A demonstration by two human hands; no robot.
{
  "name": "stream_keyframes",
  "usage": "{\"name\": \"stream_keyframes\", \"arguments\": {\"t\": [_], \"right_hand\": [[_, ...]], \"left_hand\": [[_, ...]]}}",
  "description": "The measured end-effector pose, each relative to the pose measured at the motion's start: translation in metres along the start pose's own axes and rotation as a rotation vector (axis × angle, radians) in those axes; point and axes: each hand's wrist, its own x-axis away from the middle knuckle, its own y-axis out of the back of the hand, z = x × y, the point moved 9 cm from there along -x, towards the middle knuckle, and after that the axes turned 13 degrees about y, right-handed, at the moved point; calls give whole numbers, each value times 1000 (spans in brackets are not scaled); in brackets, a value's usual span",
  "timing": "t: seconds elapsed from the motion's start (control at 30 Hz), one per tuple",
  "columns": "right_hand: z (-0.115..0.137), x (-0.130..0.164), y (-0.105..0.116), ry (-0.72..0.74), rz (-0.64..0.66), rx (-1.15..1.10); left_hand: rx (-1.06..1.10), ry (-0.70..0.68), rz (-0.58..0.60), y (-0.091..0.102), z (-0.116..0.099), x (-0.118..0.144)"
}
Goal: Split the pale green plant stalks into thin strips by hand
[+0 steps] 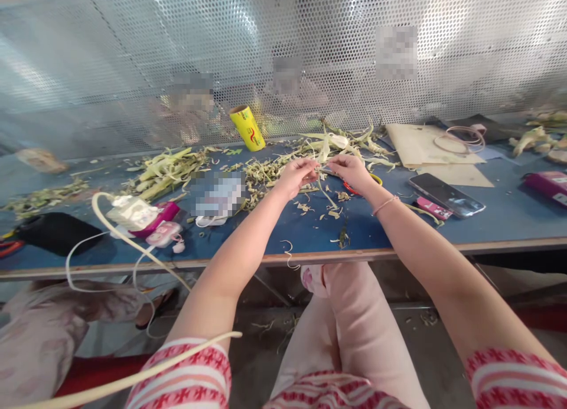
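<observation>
Right at the centre of the blue table (pixel 310 232), a thin pale-green plant strip (pixel 322 172) runs between the two hands, just in front of the heap of green trimmings (pixel 266 172). The left hand (pixel 297 176) is closed, fingers pinched on one end of the strip, and the right hand (pixel 352 170) is closed the same way on the other end, the two nearly touching. Handling such a thin, limp strip well seems to call for a fingertip pinch, hands close together and a steady, even pull, since a jerk would likely snap it. A red-handled pair of scissors (pixel 354 187) lies just under the right hand, partly hidden. Loose scraps (pixel 330 211) dot the table toward 6 o'clock of the hands. At 11 o'clock a yellow roll (pixel 247 127) lies tilted by the perforated metal screen (pixel 283 49); it is an open tube, and whether anything is inside cannot be seen. At 9 o'clock sits a pile of longer green stalks (pixel 166 170), and farther that way a white charger with its cable (pixel 130 211) resting on a pink case (pixel 162 211), with a black pouch (pixel 57 232) beyond; its contents are not visible. At 3 o'clock a phone (pixel 446 195) lies face up beside sheets of cardboard (pixel 425 143), and a magenta box (pixel 549 185) sits closed at the far edge.
</observation>
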Motion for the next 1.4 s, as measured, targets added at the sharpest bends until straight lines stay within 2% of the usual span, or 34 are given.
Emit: {"name": "stream_keyframes", "arguments": {"t": [0.1, 0.27, 0.4, 0.57, 0.7, 0.8, 0.9, 1.07, 1.2, 1.4], "right_hand": [[7, -1, 0, 100, 30, 149], [8, 1, -1, 189, 55, 301], [27, 7, -3, 408, 75, 495], [49, 21, -24, 628, 240, 793], [55, 24, -35, 671, 314, 764], [57, 19, -31, 650, 266, 611], [55, 13, -21, 570, 178, 488], [48, 7, -6, 456, 37, 444], [41, 5, -6, 403, 33, 349], [12, 1, 0, 113, 11, 307]], "left_hand": [[-17, -8, -53, 4, -1, 0], [-34, -42, -54, 0, -5, 2], [17, -19, -87, 2, -5, 2], [43, -23, -104, 2, -6, 2], [-8, -40, -121, 4, -4, 0], [-98, -99, -91, 4, -4, -2], [-231, -176, -73, 1, -9, 0], [-493, -280, -57, -16, -23, 17], [-604, -362, -96, -26, -31, 29], [-605, -356, -154, -17, -28, 23]]}}
